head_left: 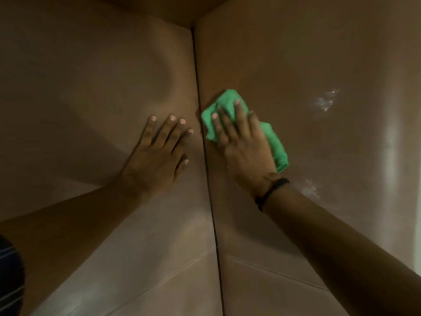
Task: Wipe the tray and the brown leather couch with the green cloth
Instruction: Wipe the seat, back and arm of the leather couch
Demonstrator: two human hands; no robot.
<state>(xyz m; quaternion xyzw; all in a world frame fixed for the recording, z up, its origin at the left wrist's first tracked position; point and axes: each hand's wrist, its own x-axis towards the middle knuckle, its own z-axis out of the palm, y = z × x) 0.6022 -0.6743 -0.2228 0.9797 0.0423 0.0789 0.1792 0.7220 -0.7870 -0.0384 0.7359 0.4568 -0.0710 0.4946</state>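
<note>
The brown leather couch (95, 71) fills the whole view, with a dark seam running down between two cushions. My right hand (241, 144) presses the crumpled green cloth (276, 149) flat against the right cushion, just right of the seam. A dark band circles that wrist. On the left cushion my left hand (157, 156) rests flat, fingers spread, touching nothing but the leather. No tray is in view.
Pale smudges (325, 101) mark the right cushion above and below the cloth. A bright reflection streak (389, 151) runs down the far right. Striped dark fabric (9, 279) shows at the bottom left corner.
</note>
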